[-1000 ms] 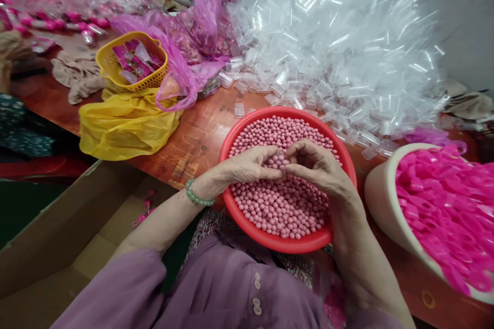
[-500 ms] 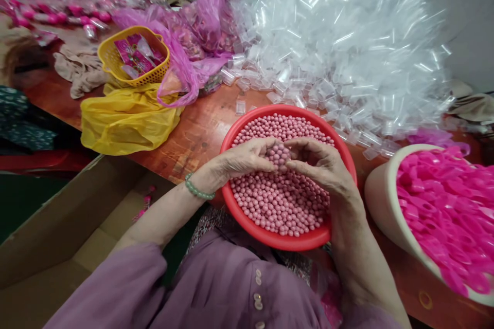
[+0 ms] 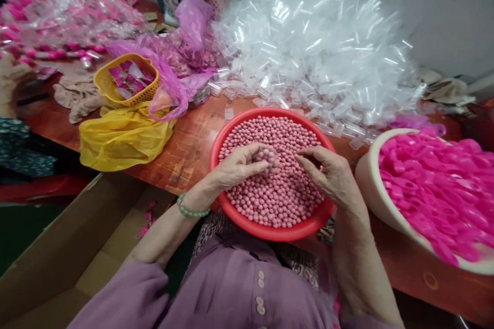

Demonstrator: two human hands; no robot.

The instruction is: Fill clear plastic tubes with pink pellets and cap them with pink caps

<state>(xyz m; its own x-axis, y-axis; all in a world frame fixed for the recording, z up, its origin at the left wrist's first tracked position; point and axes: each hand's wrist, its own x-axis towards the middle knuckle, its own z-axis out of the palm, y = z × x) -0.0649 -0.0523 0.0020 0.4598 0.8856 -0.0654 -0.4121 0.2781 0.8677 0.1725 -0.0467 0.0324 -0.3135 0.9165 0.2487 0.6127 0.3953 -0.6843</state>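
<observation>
Head: hands (image 3: 241, 165) (image 3: 334, 172) over beads (image 3: 274, 211), blurred packet print (image 3: 129, 79)

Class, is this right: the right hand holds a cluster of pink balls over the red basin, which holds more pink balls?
Wrong side: the head view shows the left hand holding the cluster over the red basin, which does hold more pink balls.

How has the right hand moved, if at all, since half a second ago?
Yes: judged against the red bowl, the right hand has moved right, away from the left hand.
</observation>
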